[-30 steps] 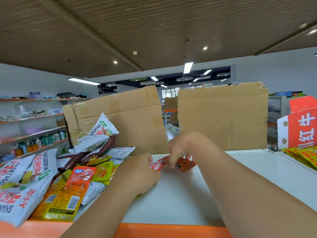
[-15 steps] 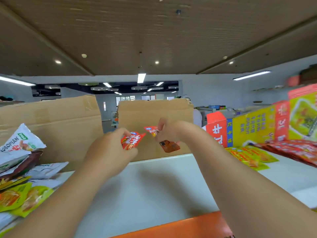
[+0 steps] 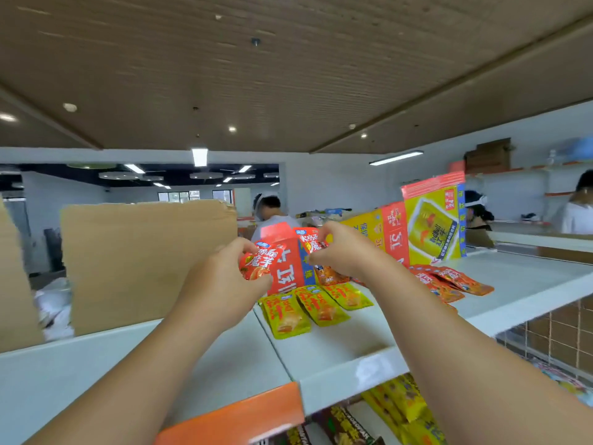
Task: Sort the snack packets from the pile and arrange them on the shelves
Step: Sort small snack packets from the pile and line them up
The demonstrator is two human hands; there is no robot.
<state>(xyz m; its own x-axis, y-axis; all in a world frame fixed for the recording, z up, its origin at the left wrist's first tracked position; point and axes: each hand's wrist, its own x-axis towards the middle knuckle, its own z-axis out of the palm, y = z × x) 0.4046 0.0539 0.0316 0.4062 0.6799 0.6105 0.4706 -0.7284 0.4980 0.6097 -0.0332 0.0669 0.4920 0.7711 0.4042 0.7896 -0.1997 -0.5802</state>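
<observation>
White shelf (image 3: 526, 281) spans mid-frame, dropping toward lower right. Brown cardboard sheet (image 3: 144, 258) stands upright at centre left. A red-and-yellow carton (image 3: 430, 223) stands upright on the shelf at centre right.

Left hand (image 3: 221, 281), frame centre: fingers curled, pinching a red packet (image 3: 261, 261), crumpled, white lettering. Right hand (image 3: 348, 252) just beside it: fingers pinching a second red packet (image 3: 309, 240) near its top. An orange-brown packet (image 3: 330, 274) hangs below, possibly held too.

Three yellow packets (image 3: 308, 308) lie side by side on the shelf under the hands. Red-orange packets (image 3: 449, 282) are fanned out further right.

Glossy plastic snack packets (image 3: 290, 316); matt brown cardboard sheet (image 3: 144, 261); smooth white shelf (image 3: 519, 284)
</observation>
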